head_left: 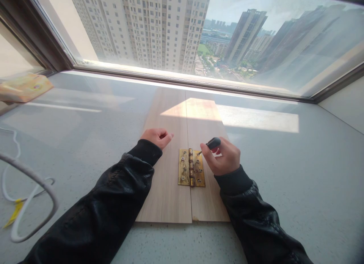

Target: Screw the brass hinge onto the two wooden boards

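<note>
Two light wooden boards (167, 188) lie side by side on a grey sill, joined by a brass hinge (191, 167) across their seam. My right hand (223, 157) is closed round a screwdriver (212, 143) with a black handle; its tip touches the top of the hinge's right leaf. My left hand (157, 137) rests on the left board beside the hinge, fingers curled into a loose fist with nothing visible in it. Both arms wear black sleeves.
A grey speckled sill (284, 173) runs under a wide window (199, 36) facing tall buildings. A white cable (25, 188) with a yellow tag loops at the left. A yellow flat object (24, 87) lies at the far left corner.
</note>
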Demonstrator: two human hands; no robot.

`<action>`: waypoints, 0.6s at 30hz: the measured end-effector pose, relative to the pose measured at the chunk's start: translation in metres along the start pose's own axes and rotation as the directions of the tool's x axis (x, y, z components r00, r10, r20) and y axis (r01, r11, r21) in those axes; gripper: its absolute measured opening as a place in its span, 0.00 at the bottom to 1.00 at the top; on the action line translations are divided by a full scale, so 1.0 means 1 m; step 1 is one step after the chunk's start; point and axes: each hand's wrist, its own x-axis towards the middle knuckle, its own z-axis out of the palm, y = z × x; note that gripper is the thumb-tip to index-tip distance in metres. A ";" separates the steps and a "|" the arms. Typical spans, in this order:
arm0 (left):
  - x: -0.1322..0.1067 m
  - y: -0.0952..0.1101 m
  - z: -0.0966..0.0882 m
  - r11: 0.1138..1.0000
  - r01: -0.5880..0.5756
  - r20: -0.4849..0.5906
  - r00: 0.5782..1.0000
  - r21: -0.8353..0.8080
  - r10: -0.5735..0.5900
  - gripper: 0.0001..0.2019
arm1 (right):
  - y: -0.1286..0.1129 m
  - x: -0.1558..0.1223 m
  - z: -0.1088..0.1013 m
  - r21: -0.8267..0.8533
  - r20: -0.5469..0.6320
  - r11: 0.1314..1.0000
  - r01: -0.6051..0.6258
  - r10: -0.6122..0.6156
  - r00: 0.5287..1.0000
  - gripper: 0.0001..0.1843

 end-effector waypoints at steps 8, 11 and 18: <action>0.000 -0.001 0.000 1.000 0.008 0.009 1.000 -0.013 -0.008 0.20 | -0.005 -0.002 -0.002 0.043 -0.074 0.996 -0.075 0.078 0.994 0.21; 0.001 0.001 0.000 1.000 0.012 0.013 1.000 -0.017 -0.012 0.20 | -0.005 -0.002 -0.004 0.017 -0.090 0.995 -0.096 0.097 0.991 0.24; 0.001 0.002 -0.002 0.999 0.020 0.025 1.000 -0.025 -0.020 0.20 | -0.006 -0.001 -0.003 0.048 -0.101 0.999 -0.022 0.027 0.995 0.08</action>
